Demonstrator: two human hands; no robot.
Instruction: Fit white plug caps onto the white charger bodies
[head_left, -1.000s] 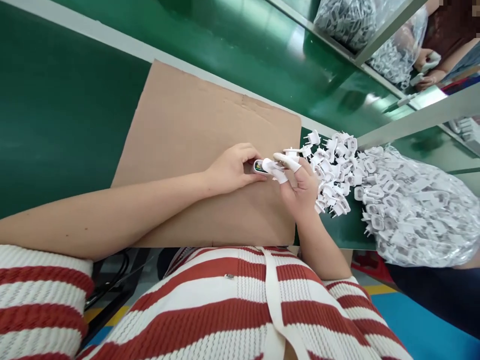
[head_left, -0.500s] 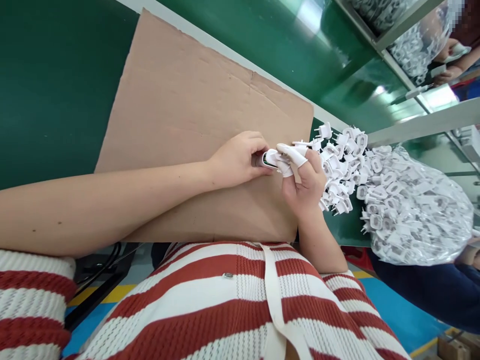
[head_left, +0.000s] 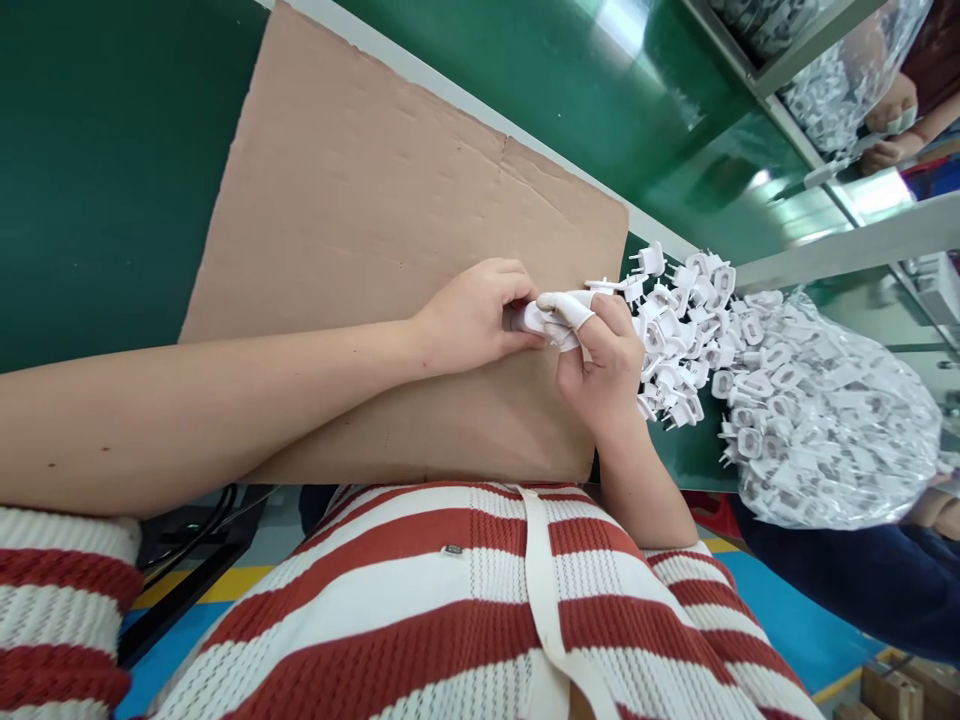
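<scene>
My left hand [head_left: 480,312] is closed around a small white plastic charger housing [head_left: 531,318], gripping it between thumb and fingers above the cardboard sheet [head_left: 375,190]. My right hand [head_left: 600,355] wears white finger cots [head_left: 566,308] on its thumb and forefinger. Those fingers are closed on a white plastic cover at the right end of the housing, and they hide most of it. Just right of my right hand lies a loose heap of white plug pieces with metal pins [head_left: 679,330].
A clear plastic bag [head_left: 840,420] full of similar white pieces sits beyond the heap. A metal frame [head_left: 855,240] rises at the right. Across it, another person's hands [head_left: 892,135] work near another bag. The green table [head_left: 112,170] extends left of the cardboard.
My right hand has moved slightly left, bringing the white cover over the housing's open end. The green inside visible earlier is now hidden. My left hand has stayed nearly still.
</scene>
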